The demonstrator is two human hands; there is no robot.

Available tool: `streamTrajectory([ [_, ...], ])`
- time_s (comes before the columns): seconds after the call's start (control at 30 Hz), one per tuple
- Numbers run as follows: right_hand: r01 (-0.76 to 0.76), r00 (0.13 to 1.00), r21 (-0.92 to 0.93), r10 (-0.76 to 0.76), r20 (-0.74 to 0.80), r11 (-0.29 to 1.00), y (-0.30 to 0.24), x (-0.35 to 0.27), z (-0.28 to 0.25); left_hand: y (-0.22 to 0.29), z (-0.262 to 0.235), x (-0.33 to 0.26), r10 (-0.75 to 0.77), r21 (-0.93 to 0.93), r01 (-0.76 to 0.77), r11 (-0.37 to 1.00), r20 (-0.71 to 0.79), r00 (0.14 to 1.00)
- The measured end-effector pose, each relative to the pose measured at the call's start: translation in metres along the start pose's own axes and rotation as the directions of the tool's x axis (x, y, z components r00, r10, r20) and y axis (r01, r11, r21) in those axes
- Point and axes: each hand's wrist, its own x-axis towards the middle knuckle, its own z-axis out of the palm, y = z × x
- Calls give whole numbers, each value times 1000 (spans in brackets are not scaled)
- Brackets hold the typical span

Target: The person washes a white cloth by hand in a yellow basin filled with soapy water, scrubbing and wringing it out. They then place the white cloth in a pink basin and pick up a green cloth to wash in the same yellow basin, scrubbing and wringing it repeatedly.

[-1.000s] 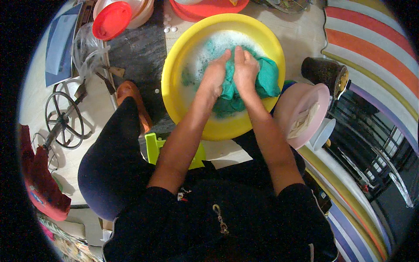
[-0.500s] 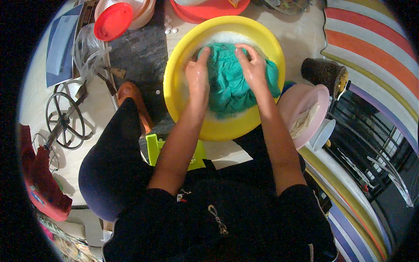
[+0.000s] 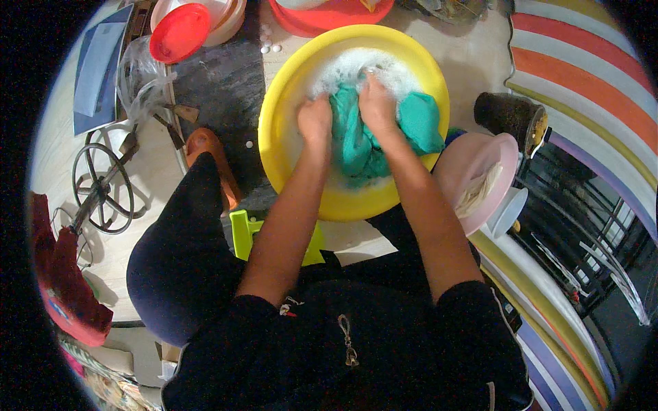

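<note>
A round yellow basin [image 3: 269,140] stands in front of me, holding soapy water with white foam [image 3: 401,74] along its far side. Bunched in the water lies a wet green cloth [image 3: 354,140], one rounded part of it bulging up at the right wall. My left hand [image 3: 315,120] is closed at the cloth's left edge, gripping it with curled fingers. Closed over the cloth's upper middle is my right hand [image 3: 377,104], its fingertips partly hidden by foam. Both forearms reach in over the near rim.
Right of the basin are a tilted pink basin [image 3: 506,159] with pale cloth inside and a dark pot [image 3: 499,113]. A red tub [image 3: 325,29] touches the far side. A bright green plastic piece [image 3: 242,236] and an orange-brown slipper [image 3: 209,151] lie at near left.
The hands have gone from spread on top of the cloth to closed on it. The cloth has bunched narrower and sunk, and more foam shows at the far side.
</note>
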Motion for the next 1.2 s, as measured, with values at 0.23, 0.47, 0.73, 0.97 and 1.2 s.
streamTrajectory([
  [0.23,-52,998,653,15,63,756,-64,-47,-76,4,4,-4,70,-738,214,641,333,940],
  [0.47,-114,969,252,163,-184,961,-48,-14,-42,6,21,-36,69,-660,390,642,556,828],
  [0.73,96,985,82,-83,-154,992,-56,-62,-25,-34,35,-1,255,-404,-89,910,379,890],
  [0.97,195,949,165,-143,-282,967,-72,-72,-31,4,7,-18,237,-325,-75,943,495,836],
  [1.2,-193,954,201,231,-190,960,-51,-25,-33,24,10,-32,53,-564,240,790,454,890],
])
